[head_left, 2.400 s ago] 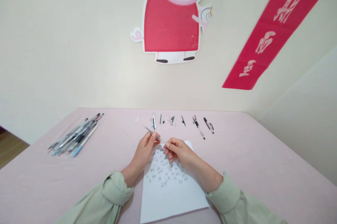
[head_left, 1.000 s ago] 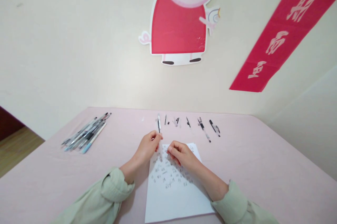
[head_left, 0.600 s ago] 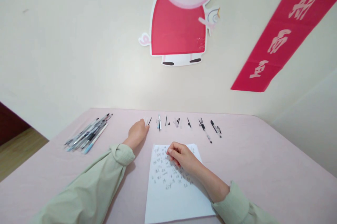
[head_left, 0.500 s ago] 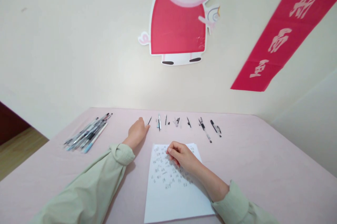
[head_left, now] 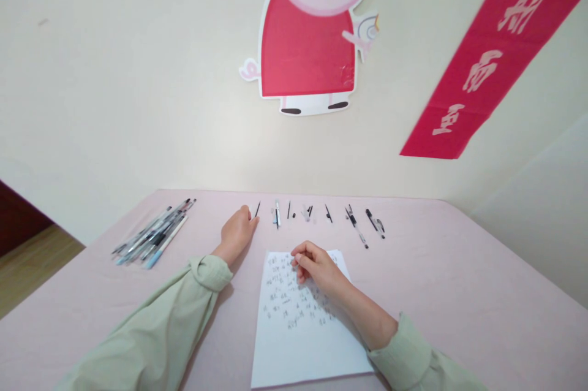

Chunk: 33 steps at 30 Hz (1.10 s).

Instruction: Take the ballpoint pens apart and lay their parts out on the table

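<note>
While a bundle of whole pens [head_left: 154,233] lies untouched well to the left of the fingers, a row of pen parts [head_left: 321,214] is already spread along the far side of the pink table [head_left: 459,293], so the work with the pens looks partly done. The left hand [head_left: 236,233] reaches to the row's left end, fingers loosely curled, tips just beside a thin dark pen piece [head_left: 258,209]; whether they grip anything cannot be told. The right hand [head_left: 316,265] rests on a scribbled sheet of paper [head_left: 298,342], fingers curled closed, thumb against forefinger, nothing visible between them.
</note>
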Motion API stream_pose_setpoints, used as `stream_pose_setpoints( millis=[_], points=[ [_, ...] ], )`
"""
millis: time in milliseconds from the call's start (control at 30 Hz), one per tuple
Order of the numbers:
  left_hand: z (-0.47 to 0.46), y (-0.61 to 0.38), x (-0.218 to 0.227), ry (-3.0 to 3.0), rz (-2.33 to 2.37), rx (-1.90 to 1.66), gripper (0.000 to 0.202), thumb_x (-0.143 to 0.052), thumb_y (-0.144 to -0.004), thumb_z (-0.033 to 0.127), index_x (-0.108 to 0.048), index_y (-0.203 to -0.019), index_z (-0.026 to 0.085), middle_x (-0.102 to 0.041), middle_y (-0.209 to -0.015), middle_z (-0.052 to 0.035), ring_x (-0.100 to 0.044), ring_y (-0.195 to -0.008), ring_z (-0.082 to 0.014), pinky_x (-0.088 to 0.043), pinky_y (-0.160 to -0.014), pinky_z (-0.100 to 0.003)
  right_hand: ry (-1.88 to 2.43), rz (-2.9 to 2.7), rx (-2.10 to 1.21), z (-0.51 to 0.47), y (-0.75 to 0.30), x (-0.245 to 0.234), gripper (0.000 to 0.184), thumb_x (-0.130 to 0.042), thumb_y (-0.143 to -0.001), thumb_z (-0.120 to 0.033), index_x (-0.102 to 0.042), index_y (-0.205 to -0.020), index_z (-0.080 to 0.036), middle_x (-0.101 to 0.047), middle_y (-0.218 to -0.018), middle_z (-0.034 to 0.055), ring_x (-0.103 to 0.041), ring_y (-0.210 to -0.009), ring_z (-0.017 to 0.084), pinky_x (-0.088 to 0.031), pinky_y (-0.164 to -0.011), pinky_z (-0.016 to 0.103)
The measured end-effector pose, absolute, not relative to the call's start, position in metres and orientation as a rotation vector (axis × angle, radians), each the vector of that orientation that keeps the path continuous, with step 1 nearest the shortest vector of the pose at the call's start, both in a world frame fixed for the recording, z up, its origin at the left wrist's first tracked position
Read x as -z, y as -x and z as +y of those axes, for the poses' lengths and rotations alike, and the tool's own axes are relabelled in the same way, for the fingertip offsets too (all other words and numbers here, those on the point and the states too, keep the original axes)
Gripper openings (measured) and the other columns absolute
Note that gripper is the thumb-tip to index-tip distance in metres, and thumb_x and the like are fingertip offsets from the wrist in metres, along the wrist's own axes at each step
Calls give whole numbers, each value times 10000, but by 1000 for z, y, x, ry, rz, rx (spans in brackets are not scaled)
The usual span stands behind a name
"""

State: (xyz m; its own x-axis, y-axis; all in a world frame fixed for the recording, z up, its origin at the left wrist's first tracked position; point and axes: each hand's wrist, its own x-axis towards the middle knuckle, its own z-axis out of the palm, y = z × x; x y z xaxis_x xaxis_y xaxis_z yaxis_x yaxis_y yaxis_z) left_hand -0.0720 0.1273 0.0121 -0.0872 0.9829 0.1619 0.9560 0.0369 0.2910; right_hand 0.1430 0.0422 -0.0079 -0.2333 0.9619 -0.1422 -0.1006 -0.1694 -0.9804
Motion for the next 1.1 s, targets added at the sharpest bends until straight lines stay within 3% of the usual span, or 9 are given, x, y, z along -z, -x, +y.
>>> stream_pose_setpoints(
  millis=[100,233,400,600,800,967,1100],
  points=[
    [106,59,-20,-2070,2111,-697,149,-441,-881,358,-484,-877,215,-604,-802,-30,-564,-680,-188,-315,-557,-278,1018,-935,-1667,43,-147,3,238,-652,-773,-387,-599,-858,-170,-636,-846,53,-627,-746,149,-527,-690,301],
    [65,26,-29,-2306,1609,-842,103,-432,-891,287,-513,-887,224,-585,-888,-23,-565,-801,-173,-399,-679,-275,882,-661,-1835,45,-148,-3,346,-531,-867,-474,-621,-941,-148,-652,-957,112,-630,-918,186,-478,-866,342],
    [45,-5,-19,-2433,1321,-716,145,-484,-829,162,-580,-927,209,-592,-948,-57,-555,-888,-202,-432,-771,-324,777,-694,-1857,43,-144,0,431,-455,-880,-553,-638,-920,-165,-666,-919,90,-622,-887,180,-471,-833,308],
    [48,-8,-4,-2362,1178,-768,185,-463,-795,102,-605,-871,193,-619,-977,-76,-567,-915,-204,-457,-813,-347,799,-697,-1886,41,-144,-1,423,-407,-913,-527,-646,-951,-180,-679,-899,79,-625,-905,184,-467,-835,305],
    [46,-7,1,-2320,1094,-845,248,-430,-760,71,-596,-896,196,-601,-1084,-77,-560,-997,-190,-469,-844,-328,788,-730,-1883,41,-143,1,392,-467,-891,-523,-646,-961,-181,-681,-923,84,-625,-946,187,-443,-899,320],
    [55,11,-11,-2297,1309,-953,145,-420,-806,126,-540,-838,201,-570,-867,-44,-550,-819,-181,-454,-727,-305,809,-709,-1893,41,-144,1,403,-472,-892,-518,-636,-1003,-167,-663,-1023,109,-622,-987,195,-456,-900,335],
    [85,55,-17,-2116,1746,-1232,68,-429,-822,171,-471,-849,218,-532,-829,-20,-524,-774,-177,-427,-731,-308,873,-688,-1910,40,-145,-3,394,-449,-913,-489,-619,-1038,-157,-643,-1100,139,-620,-1025,211,-462,-910,358]
  ],
)
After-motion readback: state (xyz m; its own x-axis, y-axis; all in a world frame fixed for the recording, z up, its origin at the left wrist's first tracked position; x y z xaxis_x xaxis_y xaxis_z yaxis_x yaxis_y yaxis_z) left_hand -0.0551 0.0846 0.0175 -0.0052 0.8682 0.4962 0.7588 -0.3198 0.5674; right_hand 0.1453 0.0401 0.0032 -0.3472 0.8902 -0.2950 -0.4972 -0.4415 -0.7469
